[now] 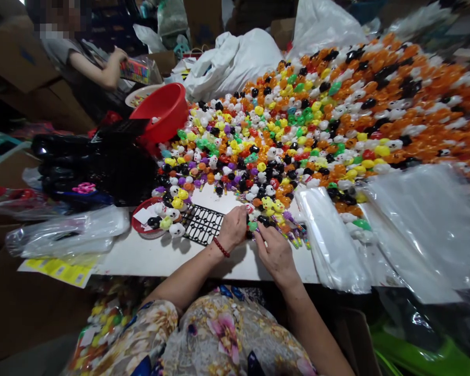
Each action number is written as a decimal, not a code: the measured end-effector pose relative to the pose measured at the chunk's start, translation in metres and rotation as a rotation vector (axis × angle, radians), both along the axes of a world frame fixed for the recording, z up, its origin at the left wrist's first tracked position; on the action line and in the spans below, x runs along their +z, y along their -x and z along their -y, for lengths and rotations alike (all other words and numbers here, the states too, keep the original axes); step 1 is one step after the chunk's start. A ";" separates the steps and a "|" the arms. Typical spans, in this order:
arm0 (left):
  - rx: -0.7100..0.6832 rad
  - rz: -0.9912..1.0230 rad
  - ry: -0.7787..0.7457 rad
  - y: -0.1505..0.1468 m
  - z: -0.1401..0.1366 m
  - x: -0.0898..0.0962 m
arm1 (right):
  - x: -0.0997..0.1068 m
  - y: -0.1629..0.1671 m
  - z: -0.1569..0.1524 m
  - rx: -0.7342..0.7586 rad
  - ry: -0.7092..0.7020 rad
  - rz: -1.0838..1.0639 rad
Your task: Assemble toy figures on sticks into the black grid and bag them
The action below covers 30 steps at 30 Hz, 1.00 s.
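The room is dim at its edges, with brighter light on the white worktop point(141, 259). Brown cartons point(13, 49) are stacked at the far left, and green plastic point(426, 350) shows low at the near right. Beyond the worktop lie white sacks point(241, 57), with an upright box point(203, 21) farther back.

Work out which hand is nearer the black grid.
Left. The left hand is at the right end of the black grid; the right hand is farther right.
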<state>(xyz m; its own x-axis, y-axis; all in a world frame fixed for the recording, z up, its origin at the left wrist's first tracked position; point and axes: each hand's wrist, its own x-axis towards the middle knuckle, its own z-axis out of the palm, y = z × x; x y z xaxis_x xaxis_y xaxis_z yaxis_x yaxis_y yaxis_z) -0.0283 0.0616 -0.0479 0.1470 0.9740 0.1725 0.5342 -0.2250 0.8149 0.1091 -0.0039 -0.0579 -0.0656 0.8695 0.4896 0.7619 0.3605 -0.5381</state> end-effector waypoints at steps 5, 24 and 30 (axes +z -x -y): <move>-0.099 -0.133 -0.090 0.000 0.004 0.000 | 0.004 0.000 0.001 0.019 0.006 -0.018; 0.156 -0.166 0.123 -0.007 -0.026 0.007 | -0.007 -0.041 -0.029 -0.225 -0.088 -0.019; 0.419 -0.251 0.213 0.023 -0.088 0.006 | -0.004 -0.060 -0.030 -0.303 -0.176 0.038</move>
<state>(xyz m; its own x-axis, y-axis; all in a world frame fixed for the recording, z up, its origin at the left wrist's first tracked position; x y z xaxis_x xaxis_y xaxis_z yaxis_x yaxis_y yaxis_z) -0.0512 0.1493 -0.0418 -0.2505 0.9677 -0.0263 0.7271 0.2061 0.6549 0.1694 0.0265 -0.0619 0.1617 0.7544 0.6362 0.8669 0.1994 -0.4568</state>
